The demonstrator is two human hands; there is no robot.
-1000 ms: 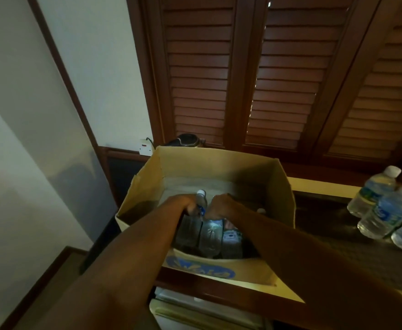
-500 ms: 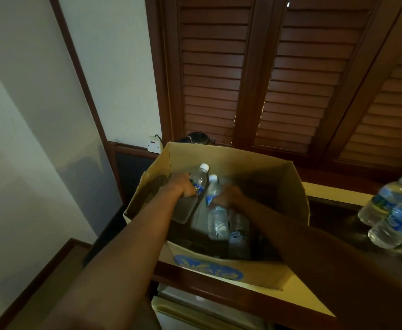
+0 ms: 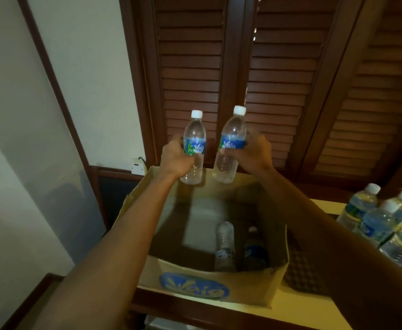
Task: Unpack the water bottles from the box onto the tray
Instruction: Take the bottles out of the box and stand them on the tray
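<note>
Two clear blue-labelled plastic water bottles (image 3: 194,148) (image 3: 229,148) upright, gripped by left hand (image 3: 176,160) and right hand (image 3: 254,154); dark tray (image 3: 300,270) rightward, right hand nearer.

Prob. hotel rm: louvred wood shutters (image 3: 278,75), bottled water (image 3: 376,222) on counter (image 3: 314,313).

A: Behind everything stand dark brown louvred wooden shutters (image 3: 262,75), their slats horizontal.

B: To their left runs a plain white wall (image 3: 83,67), crossed by a slanting dark wooden trim strip (image 3: 52,75).

A: Low on that wall sits a white wall socket (image 3: 137,166) with a dark cable (image 3: 142,159) leaving it.
</note>
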